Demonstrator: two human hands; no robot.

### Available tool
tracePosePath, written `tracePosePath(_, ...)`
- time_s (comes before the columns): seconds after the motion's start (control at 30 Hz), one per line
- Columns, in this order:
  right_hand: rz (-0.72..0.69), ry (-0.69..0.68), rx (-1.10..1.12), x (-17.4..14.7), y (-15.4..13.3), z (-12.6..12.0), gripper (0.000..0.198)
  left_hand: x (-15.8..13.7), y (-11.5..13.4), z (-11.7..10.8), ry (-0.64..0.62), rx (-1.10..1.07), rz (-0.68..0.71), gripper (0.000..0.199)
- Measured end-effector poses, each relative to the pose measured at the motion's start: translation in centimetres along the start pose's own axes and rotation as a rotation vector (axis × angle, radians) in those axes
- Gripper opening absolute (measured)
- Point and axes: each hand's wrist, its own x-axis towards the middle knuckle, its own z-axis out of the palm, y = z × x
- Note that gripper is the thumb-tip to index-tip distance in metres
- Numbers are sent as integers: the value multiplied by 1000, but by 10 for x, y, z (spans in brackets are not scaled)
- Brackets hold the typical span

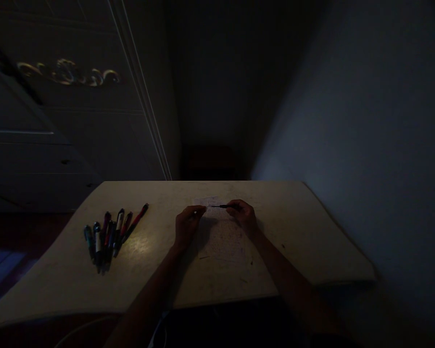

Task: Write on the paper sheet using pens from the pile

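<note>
My right hand point(242, 214) is closed, its fingertips pinching a dark, slim pen part point(223, 206). From it a thinner, paler length runs left to the fingertips of my left hand point(187, 224), which is also closed in a pinch. Whether this is a refill or a whole slim pen is too dim to tell. Both hands are just above a sheet of paper point(223, 239) covered in faint marks, which lies on the pale table point(286, 217).
Several pens point(110, 237) lie in a loose bunch on the table's left side. A few small dark bits are scattered around the paper. A wall point(366, 145) stands along the right; a cabinet with an ornate handle point(68, 72) rises at the left.
</note>
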Motion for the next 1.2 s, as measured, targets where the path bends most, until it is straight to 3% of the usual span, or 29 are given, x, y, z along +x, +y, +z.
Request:
tracePosePath(0.47,-21,-3,-15,0,2,0,25,2,-9,-1,20,38,53,17)
tracePosePath(0.83,-38,-24,-50,-1,4,1,26,1,-11,0,3,90,189,14)
tracePosePath(1.2,-51,-21,-60,1,4,-1,25,2,-14,1,40,120,206,15)
